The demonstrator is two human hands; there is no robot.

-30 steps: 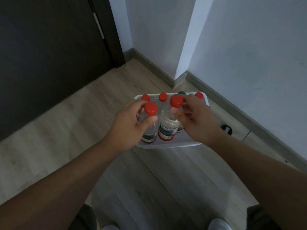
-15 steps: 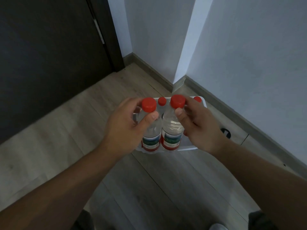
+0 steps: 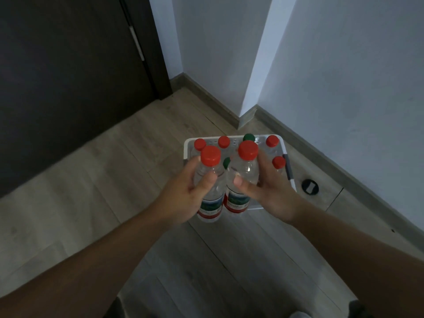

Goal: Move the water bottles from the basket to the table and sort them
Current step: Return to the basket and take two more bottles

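The left hand (image 3: pixel 183 193) held the left bottle (image 3: pixel 211 206) upright by its upper body. Its grip was closed round the clear plastic, thumb across the near side and fingers behind. The right hand (image 3: pixel 268 191) held the right bottle (image 3: pixel 245 168) the same way, its grip wrapped round the shoulder with the thumb pressed on the front.

Both bottles had red caps and red-and-green labels. They stood side by side, touching or nearly so. They were raised over the near part of the basket (image 3: pixel 186 148), and their bases covered its near rim in the view.

The white basket sat on the wood floor (image 3: pixel 114 180), close to where the wall (image 3: pixel 344 88) turned a corner. More bottles stood inside it, showing mostly as caps. There were four red caps (image 3: pixel 200 143) (image 3: pixel 224 141) (image 3: pixel 272 141) (image 3: pixel 278 162), three along the far side and one by the right side. There were also two green caps (image 3: pixel 249 137) (image 3: pixel 226 162), one at the far side and one half hidden between the held bottles. A grey bar (image 3: pixel 289 168) ran along the basket's right rim.

A dark round fitting (image 3: pixel 310 187) lay on the floor just right of the basket. A dark door (image 3: pixel 68 76) filled the upper left. Both bare forearms reached in from the bottom corners.
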